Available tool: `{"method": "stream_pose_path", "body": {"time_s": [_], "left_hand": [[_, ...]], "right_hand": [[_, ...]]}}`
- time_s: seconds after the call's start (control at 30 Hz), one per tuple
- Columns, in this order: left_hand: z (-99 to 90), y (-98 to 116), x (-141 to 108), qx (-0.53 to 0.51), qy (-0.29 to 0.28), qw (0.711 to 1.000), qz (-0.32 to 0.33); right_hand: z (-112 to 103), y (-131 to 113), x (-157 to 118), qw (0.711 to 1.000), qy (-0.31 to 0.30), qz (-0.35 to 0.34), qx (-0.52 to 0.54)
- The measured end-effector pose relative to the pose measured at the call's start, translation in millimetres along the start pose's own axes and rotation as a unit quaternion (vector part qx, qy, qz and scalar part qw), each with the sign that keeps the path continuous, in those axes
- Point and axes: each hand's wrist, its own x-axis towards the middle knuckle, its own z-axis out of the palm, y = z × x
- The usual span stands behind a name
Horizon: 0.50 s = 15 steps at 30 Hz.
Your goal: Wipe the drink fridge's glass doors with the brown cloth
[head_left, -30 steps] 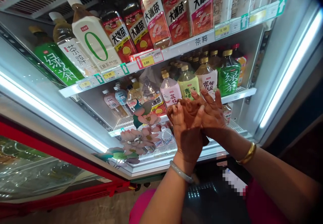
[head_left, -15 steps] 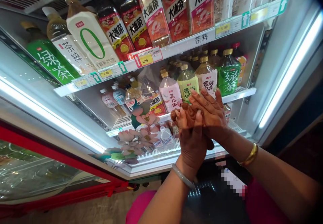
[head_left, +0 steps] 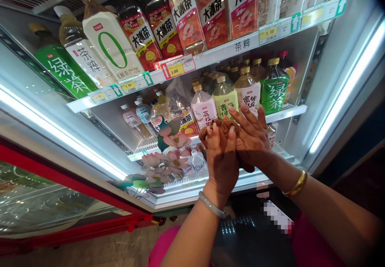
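A crumpled brown cloth (head_left: 221, 127) is pressed between the two palms, just in front of the middle shelf (head_left: 285, 112) of an open drinks cooler. The left hand (head_left: 221, 159) stands upright with its back to the camera, fingers (head_left: 215, 132) curled over the cloth's upper edge and clamping it. The right hand (head_left: 252, 136) lies against the cloth's far side, its fingers spread and nearly straight, flattening the cloth against the left palm rather than closing round it. A pale bangle (head_left: 212, 205) sits on the left wrist and a gold bangle (head_left: 296, 183) on the right.

Directly behind the cloth, on the middle shelf, stand a pink-labelled bottle (head_left: 203, 108), a yellow-green labelled bottle (head_left: 225, 98), a white-labelled tea bottle (head_left: 248, 92) and a green tea bottle (head_left: 273, 88). Left of the cloth, pink artificial flowers (head_left: 168, 158) lean against the lower shelves. Above the cloth, the upper shelf carries a yellow price tag (head_left: 176, 69) on its edge, with red-labelled iced tea bottles (head_left: 186, 14) and a white bottle with a green ring (head_left: 108, 44) standing on it. A bright light strip (head_left: 345, 82) runs down the cooler's frame, right of the cloth.
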Motion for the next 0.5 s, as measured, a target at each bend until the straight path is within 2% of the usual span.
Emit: {"method": "stream_pose_path", "body": {"time_s": [0.07, 0.2, 0.27, 0.4, 0.5], "left_hand": [[-9.1, -13, 12, 0.003, -0.006, 1.000, 0.019], [-29.3, -33, 38, 0.015, 0.053, 0.997, -0.050], [-26.6, -28, 35, 0.023, 0.056, 0.997, -0.053], [-8.8, -10, 15, -0.009, -0.004, 1.000, 0.012], [-11.6, -14, 20, -0.038, -0.002, 0.999, 0.021]], "right_hand": [[0, 1, 0, 1.000, -0.010, -0.001, -0.006], [-1, 2, -1, 1.000, -0.028, -0.009, -0.010], [-1, 2, 0, 1.000, -0.025, -0.008, -0.012], [1, 0, 1, 1.000, 0.000, -0.002, -0.012], [1, 0, 1, 1.000, 0.014, -0.014, -0.002]]}}
